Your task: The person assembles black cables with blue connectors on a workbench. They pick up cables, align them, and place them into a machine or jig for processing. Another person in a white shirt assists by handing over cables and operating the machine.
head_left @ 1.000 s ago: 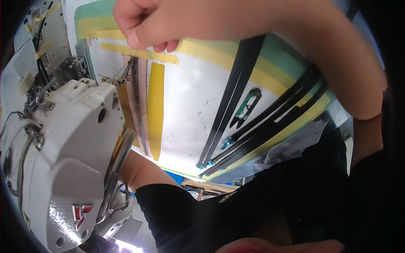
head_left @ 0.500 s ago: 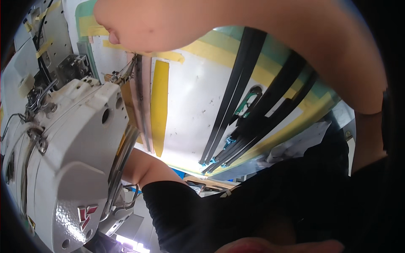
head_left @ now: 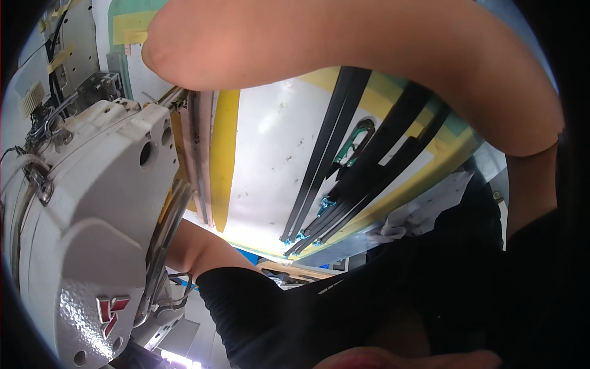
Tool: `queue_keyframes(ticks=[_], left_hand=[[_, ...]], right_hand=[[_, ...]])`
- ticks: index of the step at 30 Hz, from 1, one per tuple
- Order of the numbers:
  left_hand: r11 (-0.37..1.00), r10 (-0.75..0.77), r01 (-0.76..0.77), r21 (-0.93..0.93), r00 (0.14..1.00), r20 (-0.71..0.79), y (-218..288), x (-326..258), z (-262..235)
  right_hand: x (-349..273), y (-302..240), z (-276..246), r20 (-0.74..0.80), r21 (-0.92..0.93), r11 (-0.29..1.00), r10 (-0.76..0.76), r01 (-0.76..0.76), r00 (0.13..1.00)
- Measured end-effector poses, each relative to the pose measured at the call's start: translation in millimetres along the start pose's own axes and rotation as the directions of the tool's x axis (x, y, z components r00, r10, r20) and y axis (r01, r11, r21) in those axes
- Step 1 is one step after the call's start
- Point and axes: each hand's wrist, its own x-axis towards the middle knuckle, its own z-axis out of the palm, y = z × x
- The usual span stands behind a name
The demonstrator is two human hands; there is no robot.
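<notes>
Right hand [head_left: 184, 50] near the glossy white metal sewing machine [head_left: 101, 203] and long flat yellow strip [head_left: 225, 160].
Fingers hidden, I can't tell its grip; left hand's out of sight.

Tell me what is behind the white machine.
Part of the bare left arm shows beyond the white machine, which covers the rest; the left hand cannot be seen.

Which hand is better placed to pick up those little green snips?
Probably the right hand: its forearm reaches over the white worktop where the snips lie. The left arm passes behind the white machine, which hides its hand.
</notes>
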Motion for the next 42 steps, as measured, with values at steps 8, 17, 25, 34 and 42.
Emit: queue_keyframes(ticks=[8,17,25,34,42], left_hand=[[0.999,0.029,-0.029,-0.017,0.999,0.020,9.5,3.0,12.9],[1.000,0.011,-0.011,-0.026,1.000,0.014,3.6,-5.1,14.1],[0.998,0.031,-0.030,-0.058,0.999,0.009,0.9,-0.3,9.2],[0.999,-0.039,0.038,-0.026,0.999,-0.016,-8.5,-21.0,-8.3],[0.999,-0.021,0.021,-0.025,1.000,-0.004,-3.3,-16.6,-5.3]], right_hand=[[-4.8,23.2,9.0,0.012,-0.025,0.995,-0.092,0.093,0.996],[-7.4,-0.4,-1.2,-0.020,-0.004,0.993,0.121,-0.121,0.992],[-23.0,20.2,-2.1,-0.036,0.105,0.993,-0.046,0.050,0.998],[-13.3,26.6,2.2,-0.061,0.160,0.979,-0.119,0.127,0.991],[-16.2,56.7,16.4,-0.320,0.799,0.521,-0.055,0.301,0.946]])
